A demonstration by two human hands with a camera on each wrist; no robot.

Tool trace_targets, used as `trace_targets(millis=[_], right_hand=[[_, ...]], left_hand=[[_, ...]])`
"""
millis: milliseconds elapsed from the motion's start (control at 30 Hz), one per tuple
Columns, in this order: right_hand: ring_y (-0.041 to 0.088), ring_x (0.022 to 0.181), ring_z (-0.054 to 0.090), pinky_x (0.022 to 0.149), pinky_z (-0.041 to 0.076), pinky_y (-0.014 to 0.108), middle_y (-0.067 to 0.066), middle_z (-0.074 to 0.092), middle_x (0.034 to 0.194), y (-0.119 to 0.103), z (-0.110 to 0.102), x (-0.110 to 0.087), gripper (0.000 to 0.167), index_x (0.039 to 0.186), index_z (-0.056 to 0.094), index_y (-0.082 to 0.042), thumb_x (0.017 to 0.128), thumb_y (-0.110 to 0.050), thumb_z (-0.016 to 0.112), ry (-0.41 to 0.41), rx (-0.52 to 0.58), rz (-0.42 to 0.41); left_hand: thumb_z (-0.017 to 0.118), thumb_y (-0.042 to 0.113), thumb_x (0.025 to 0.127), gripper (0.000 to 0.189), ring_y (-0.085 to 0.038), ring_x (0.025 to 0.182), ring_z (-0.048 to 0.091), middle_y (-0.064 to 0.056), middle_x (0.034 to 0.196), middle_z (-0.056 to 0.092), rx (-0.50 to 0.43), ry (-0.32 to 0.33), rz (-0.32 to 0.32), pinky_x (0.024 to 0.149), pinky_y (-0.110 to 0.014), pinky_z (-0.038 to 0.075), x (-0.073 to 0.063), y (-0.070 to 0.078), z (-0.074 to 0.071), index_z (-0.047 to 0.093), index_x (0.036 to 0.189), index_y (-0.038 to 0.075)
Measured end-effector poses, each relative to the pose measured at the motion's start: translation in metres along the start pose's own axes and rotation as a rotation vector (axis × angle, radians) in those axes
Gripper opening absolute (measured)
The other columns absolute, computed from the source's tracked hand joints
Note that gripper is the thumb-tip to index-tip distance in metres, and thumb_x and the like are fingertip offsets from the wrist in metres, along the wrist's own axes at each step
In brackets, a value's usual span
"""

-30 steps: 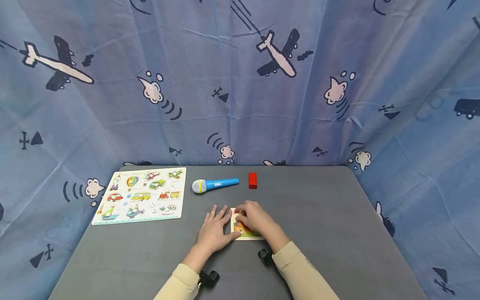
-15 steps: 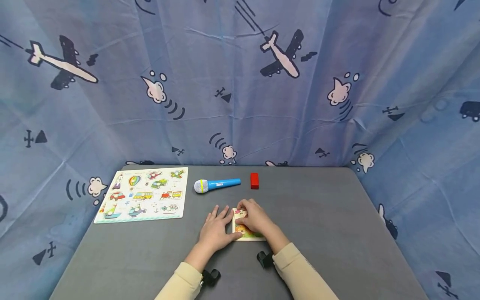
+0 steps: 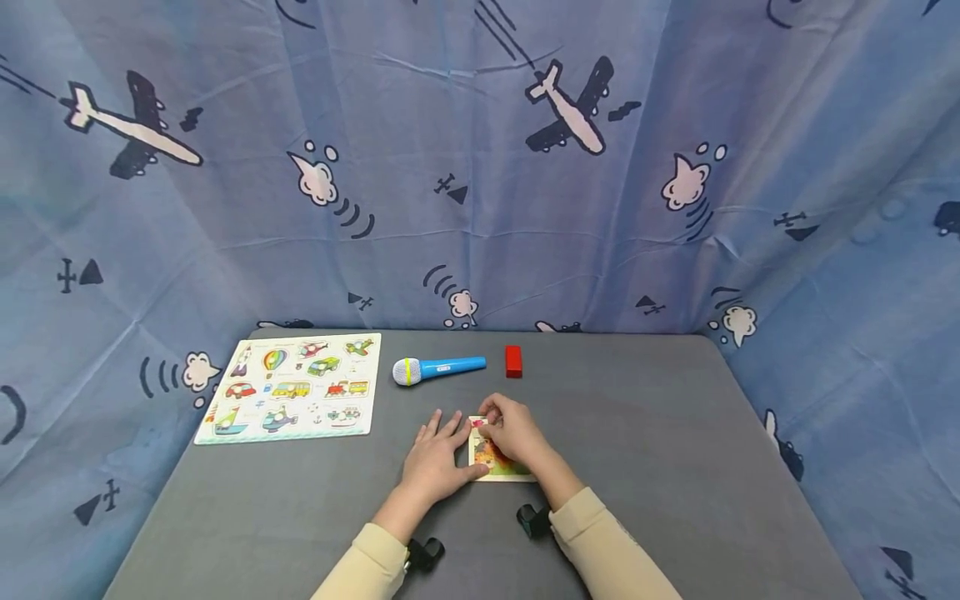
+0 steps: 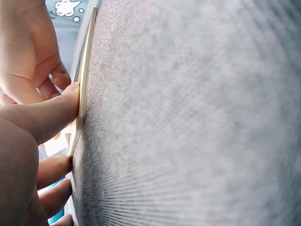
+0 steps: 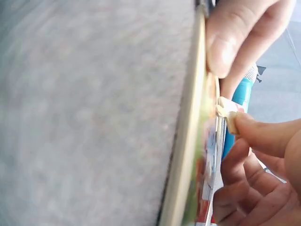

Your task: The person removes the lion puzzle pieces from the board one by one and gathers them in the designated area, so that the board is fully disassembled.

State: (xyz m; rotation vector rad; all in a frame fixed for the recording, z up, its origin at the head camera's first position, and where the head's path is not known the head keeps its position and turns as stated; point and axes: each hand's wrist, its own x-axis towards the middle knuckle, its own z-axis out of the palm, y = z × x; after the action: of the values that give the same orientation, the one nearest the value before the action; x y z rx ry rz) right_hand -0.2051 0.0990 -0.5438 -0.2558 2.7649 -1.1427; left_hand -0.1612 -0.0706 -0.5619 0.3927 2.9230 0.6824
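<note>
Wooden board, one, touched by spread left hand; right hand pinches one piece.

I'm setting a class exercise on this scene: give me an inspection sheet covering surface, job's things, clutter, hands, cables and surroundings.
Surface: grey table, plain top.
Job's things: small board flat on the table; small piece held at the board.
Clutter: large board to the left; mic and red block farther back.
Left hand: fingers spread, thumb on the small board's edge.
Right hand: pinches the piece.
Cables: none clearly seen.
Surroundings: blue curtain with plane prints behind the table.
</note>
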Motion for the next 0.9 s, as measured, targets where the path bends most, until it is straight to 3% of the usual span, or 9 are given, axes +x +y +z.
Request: trace_targets(millis=[200,367,667,900], right_hand=[[0.014,0.065,0.054,0.055,0.047,0.026,-0.001,0.065,0.081,0.001,-0.007,-0.002,0.007,0.098,0.074,-0.015,0.092,-0.016,0.075,0.011,0.101,0.038],[0.014,0.064,0.057,0.055,0.049,0.027,0.0,0.067,0.079,0.001,-0.022,-0.004,0.005,0.096,0.075,-0.013,0.092,-0.016,0.075,0.056,0.196,0.039],[0.014,0.071,0.058,0.065,0.05,0.028,0.001,0.069,0.082,0.009,-0.05,-0.006,0.012,0.101,0.077,-0.012,0.091,-0.018,0.077,0.119,0.2,0.01],[0.015,0.073,0.057,0.065,0.05,0.029,0.003,0.068,0.084,0.031,-0.066,-0.009,0.014,0.102,0.077,-0.01,0.093,-0.02,0.074,0.136,0.188,0.025]], left_hand=[[0.073,0.064,0.081,0.086,-0.037,0.154,0.022,-0.006,0.16,0.041,0.005,0.004,-0.006,0.123,-0.056,0.024,0.0,0.002,0.002,0.052,0.149,0.017],[0.074,0.063,0.081,0.086,-0.038,0.154,0.022,-0.006,0.16,0.041,0.004,-0.001,-0.012,0.122,-0.057,0.025,-0.001,0.003,0.001,0.051,0.15,0.017],[0.077,0.06,0.08,0.086,-0.039,0.154,0.022,-0.008,0.16,0.042,-0.011,0.0,-0.031,0.122,-0.057,0.024,-0.001,0.003,0.0,0.051,0.15,0.015],[0.076,0.059,0.081,0.087,-0.039,0.154,0.022,-0.008,0.16,0.041,-0.004,-0.015,-0.034,0.123,-0.057,0.024,-0.002,0.005,-0.001,0.05,0.151,0.015]])
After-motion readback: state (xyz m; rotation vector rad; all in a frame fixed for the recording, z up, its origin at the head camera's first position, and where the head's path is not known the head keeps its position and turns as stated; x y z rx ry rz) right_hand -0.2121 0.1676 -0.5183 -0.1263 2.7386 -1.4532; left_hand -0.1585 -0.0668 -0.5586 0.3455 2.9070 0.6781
